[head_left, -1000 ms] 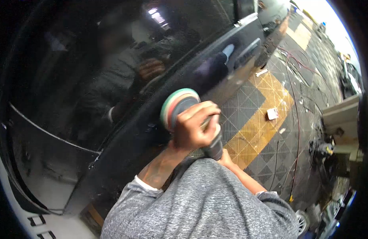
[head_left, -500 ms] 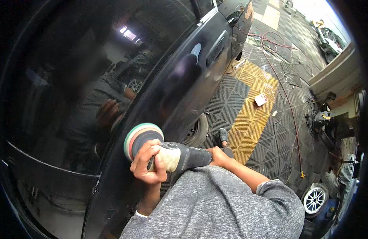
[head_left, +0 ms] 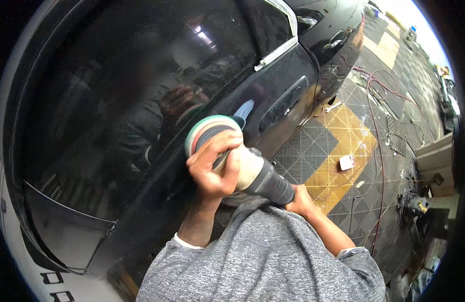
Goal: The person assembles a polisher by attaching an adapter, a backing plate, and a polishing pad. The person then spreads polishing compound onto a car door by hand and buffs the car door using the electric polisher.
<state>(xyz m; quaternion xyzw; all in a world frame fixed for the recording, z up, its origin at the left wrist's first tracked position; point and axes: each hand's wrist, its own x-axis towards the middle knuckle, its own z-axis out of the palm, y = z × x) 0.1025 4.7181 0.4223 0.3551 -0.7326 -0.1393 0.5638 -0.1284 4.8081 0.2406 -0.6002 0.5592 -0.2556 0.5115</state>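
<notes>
Both of my hands are on a power polisher [head_left: 270, 182] with a dark body and a taped neck. My left hand [head_left: 215, 163] wraps round its head, just behind the round pad with a green and orange edge [head_left: 193, 135]. At the rear end, my right hand [head_left: 299, 200] is closed round the handle. The pad rests against the black car door [head_left: 262, 93], just below the window glass [head_left: 142, 65]. Close to the pad's right side is a pale bluish smear [head_left: 245, 109] on the paint. Beyond it sits the door handle [head_left: 287, 106].
Pale tape [head_left: 277, 53] runs along the window trim. On the tiled floor [head_left: 313, 146] lie a small white box [head_left: 347, 162], a wrench-like tool [head_left: 334, 106] and a red hose [head_left: 382, 176]. Cluttered equipment [head_left: 413, 206] stands at the right.
The polisher and both hands have moved forward along the door, bringing the pad closer to the bluish smear. My view has shifted, and the loose wheels have left sight.
</notes>
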